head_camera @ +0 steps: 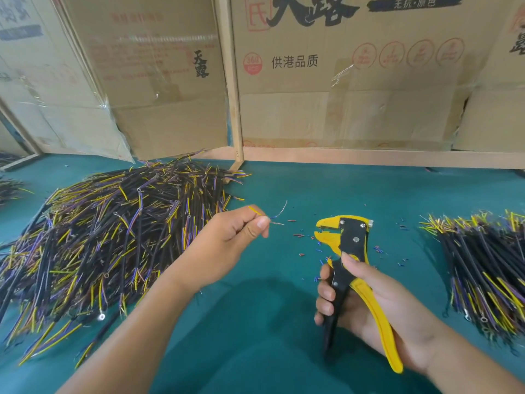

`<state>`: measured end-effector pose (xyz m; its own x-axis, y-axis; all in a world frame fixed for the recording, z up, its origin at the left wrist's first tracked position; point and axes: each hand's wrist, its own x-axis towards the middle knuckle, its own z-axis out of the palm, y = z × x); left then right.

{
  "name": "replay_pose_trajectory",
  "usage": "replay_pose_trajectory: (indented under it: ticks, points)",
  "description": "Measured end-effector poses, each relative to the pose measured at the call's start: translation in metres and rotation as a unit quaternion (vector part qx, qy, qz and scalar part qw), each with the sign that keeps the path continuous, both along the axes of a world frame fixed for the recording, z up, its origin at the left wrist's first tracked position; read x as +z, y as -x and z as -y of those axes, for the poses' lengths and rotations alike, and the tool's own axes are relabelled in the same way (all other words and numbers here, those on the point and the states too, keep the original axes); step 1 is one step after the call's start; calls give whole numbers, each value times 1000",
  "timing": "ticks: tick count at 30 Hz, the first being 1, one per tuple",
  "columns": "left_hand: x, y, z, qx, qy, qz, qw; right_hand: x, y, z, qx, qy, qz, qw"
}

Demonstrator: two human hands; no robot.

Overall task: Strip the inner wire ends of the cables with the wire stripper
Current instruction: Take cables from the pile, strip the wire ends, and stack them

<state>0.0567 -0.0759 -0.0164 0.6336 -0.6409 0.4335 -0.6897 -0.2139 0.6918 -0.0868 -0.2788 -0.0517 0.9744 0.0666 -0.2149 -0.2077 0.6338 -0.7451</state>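
Above the green mat, left hand pinches a cable's inner wires. Right hand grips the wire stripper, fingers curled round its handles.

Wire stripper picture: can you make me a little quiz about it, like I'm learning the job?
1. True or false: the right hand holds the wire stripper by its handles.
2. What does the left hand pinch? A) a screwdriver B) thin wire ends C) a roll of tape
3. Fill in: the bigger cable pile lies on the person's ____ side.

Key:
1. True. The stripper's nose points toward the wire ends but is apart from them.
2. B. Yellow, blue and bare strands stick out past the fingertips.
3. Left. A smaller pile lies to the right, on the green table.
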Motion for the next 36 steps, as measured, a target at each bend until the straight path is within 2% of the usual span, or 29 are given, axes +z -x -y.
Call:
replay_pose_trajectory:
  ticks: [2,4,7,10,12,15,21,32,36]
  points:
    - [-2,2,2,15,8,0,1000,7,0,0,7,44,7,999]
    - [-3,5,7,23,18,-16,999,6,1,3,16,18,0,1000]
    - [-2,12,17,29,83,-130,988,3,-2,3,22,22,-6,999]
    - [0,20,25,22,165,-289,943,-1,-5,5,33,30,-11,999]
    - [1,26,29,-7,183,-378,907,0,-4,5,39,21,-5,999]
    - [1,33,33,-36,186,-450,873,0,-4,5,45,14,-7,999]
    - [-1,37,36,-47,185,-461,867,0,-4,5,34,19,-15,999]
    - [-5,39,39,-25,175,-425,888,3,-5,4,25,24,-25,999]
    - [-3,40,40,-41,191,-430,882,0,-5,6,31,21,-21,999]
